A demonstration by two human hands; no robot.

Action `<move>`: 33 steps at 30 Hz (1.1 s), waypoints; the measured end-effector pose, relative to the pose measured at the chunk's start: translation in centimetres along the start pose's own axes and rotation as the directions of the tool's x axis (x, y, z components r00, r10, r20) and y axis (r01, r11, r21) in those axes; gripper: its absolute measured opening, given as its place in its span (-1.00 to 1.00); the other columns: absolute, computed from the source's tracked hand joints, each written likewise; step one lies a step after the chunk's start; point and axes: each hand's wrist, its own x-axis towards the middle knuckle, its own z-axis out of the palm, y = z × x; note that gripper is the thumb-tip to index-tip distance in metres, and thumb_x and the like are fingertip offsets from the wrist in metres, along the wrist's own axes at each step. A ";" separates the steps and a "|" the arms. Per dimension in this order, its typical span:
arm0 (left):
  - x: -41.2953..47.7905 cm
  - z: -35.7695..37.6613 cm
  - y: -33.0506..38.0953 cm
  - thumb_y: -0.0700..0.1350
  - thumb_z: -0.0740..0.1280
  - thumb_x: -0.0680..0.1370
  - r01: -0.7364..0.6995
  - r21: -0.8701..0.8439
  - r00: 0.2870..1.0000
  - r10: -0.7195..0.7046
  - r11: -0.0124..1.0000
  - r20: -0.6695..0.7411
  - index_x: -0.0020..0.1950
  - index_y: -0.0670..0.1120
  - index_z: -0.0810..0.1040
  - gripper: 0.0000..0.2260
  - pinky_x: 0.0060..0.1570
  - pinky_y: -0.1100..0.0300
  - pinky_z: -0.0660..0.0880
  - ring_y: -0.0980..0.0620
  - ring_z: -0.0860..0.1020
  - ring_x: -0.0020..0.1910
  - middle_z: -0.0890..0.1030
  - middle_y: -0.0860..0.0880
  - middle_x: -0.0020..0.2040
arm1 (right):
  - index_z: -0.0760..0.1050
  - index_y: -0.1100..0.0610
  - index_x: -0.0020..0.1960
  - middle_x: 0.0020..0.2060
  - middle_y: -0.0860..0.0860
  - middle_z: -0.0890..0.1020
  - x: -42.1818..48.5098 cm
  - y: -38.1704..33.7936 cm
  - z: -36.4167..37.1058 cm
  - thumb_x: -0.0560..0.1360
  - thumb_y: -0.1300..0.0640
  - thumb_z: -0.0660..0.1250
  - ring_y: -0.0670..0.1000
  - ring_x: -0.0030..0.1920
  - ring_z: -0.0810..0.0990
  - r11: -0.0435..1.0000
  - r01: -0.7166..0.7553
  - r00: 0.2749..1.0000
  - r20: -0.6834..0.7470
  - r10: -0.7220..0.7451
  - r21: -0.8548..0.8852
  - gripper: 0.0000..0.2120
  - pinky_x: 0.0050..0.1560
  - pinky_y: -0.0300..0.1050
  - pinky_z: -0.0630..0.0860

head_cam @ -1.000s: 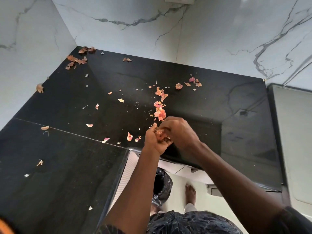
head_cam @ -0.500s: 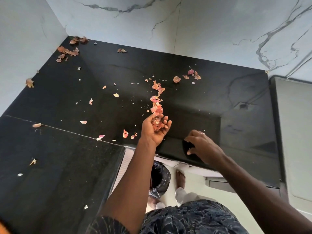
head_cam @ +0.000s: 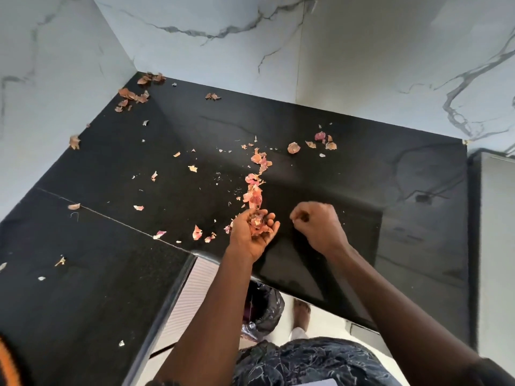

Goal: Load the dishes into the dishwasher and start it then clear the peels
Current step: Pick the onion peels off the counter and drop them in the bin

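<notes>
Peels [head_cam: 256,222] cupped in left hand [head_cam: 249,237] | right hand [head_cam: 320,227] curled, contents unseen | bin bag [head_cam: 266,305] part-hidden

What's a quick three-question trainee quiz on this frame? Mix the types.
1. True or false: the left hand carries peels in its upturned, cupped palm.
2. Where is the black-lined bin relative to the countertop? A) standing on it B) on the floor below its front edge C) out of view
3. Fill in: the corner peels lie in the countertop's far ____ corner.

Key: 1 true; 2 B; 3 left.
</notes>
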 end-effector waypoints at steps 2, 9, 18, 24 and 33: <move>0.0 0.4 -0.4 -0.07 0.22 0.64 -0.001 -0.010 1.000 0.001 1.000 -0.024 -0.15 -0.23 0.57 -0.70 -0.24 0.09 0.60 -0.03 0.59 -0.29 0.64 -0.18 -0.27 | 0.67 0.04 -0.10 -0.20 -0.16 0.64 0.6 -1.9 -0.5 0.48 0.28 0.42 -0.23 -0.19 0.59 0.996 0.075 0.997 0.010 -0.076 0.057 -0.85 -0.14 -0.35 0.52; -0.2 0.6 -1.0 -0.15 0.25 0.57 -0.074 0.110 0.997 0.077 0.991 -0.029 -0.20 -0.14 0.57 -0.81 -0.23 0.12 0.52 -0.07 0.56 -0.30 0.57 -0.11 -0.31 | 0.66 0.01 0.00 -0.10 -0.07 0.69 0.2 -5.9 2.5 0.56 0.28 0.35 -0.14 -0.19 0.66 0.929 0.347 0.923 0.220 -0.316 -0.125 -0.80 -0.13 -0.20 0.64; -0.2 -1.9 2.9 -0.08 0.20 0.62 0.016 -0.031 0.998 -0.015 0.999 0.056 -0.18 -0.18 0.56 -0.72 -0.58 0.33 0.37 0.05 0.51 -0.47 0.58 -0.12 -0.31 | 0.65 0.00 -0.01 -0.08 -0.10 0.59 4.9 -7.2 3.4 0.54 0.19 0.39 -0.15 -0.09 0.58 0.989 0.150 0.989 -0.012 -0.150 0.007 -0.88 -0.08 -0.24 0.51; 0.0 -4.5 6.1 -0.03 0.23 0.63 0.021 -0.073 0.999 -0.018 0.997 0.043 -0.12 -0.20 0.58 -0.72 -0.58 0.32 0.40 0.04 0.54 -0.46 0.62 -0.15 -0.27 | 0.32 -0.08 0.53 0.47 0.04 0.30 8.4 -6.7 6.7 0.54 0.12 0.43 0.17 0.42 0.34 0.940 0.128 0.962 0.270 -0.041 -0.315 -0.40 0.30 0.11 0.49; 0.5 -5.4 9.4 -0.02 0.24 0.64 0.000 -0.071 0.998 0.004 0.997 0.062 -0.11 -0.19 0.57 -0.72 -0.55 0.31 0.40 0.06 0.54 -0.44 0.63 -0.14 -0.26 | 0.65 0.04 0.01 0.06 0.01 0.56 8.7 -6.5 8.8 0.54 0.29 0.34 0.08 0.09 0.57 0.862 0.250 0.960 0.227 -0.163 -0.441 -0.81 0.01 -0.06 0.57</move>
